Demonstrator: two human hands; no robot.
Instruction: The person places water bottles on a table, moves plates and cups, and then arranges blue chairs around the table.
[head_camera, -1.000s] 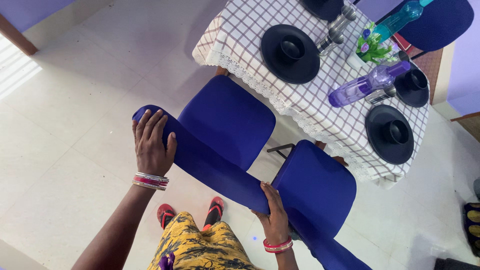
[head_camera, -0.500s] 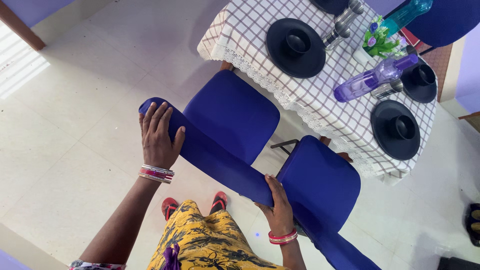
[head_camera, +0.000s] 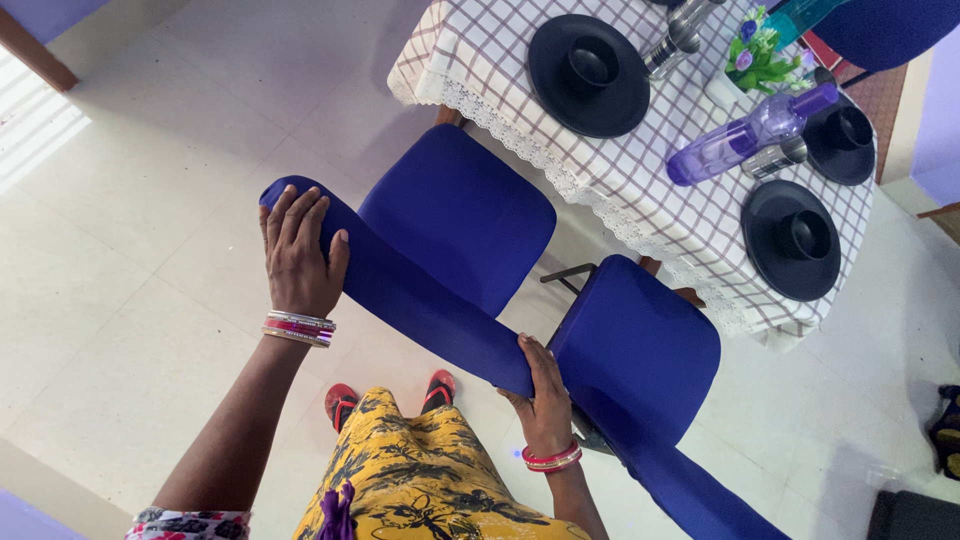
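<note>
A blue padded chair stands below me, its seat tucked toward the table and its backrest running across the top edge. My left hand grips the left end of that backrest, fingers curled over it. On the right end of the same backrest sits my right hand, also closed on it. Bangles show on both wrists.
A second blue chair stands just right of the first. The table with a checked cloth carries black plates with cups, a purple bottle, steel tumblers and a small flower pot. White tiled floor lies to the left.
The chair has shifted slightly toward the table and back left with both hands still on its backrest; the view moved a little.
</note>
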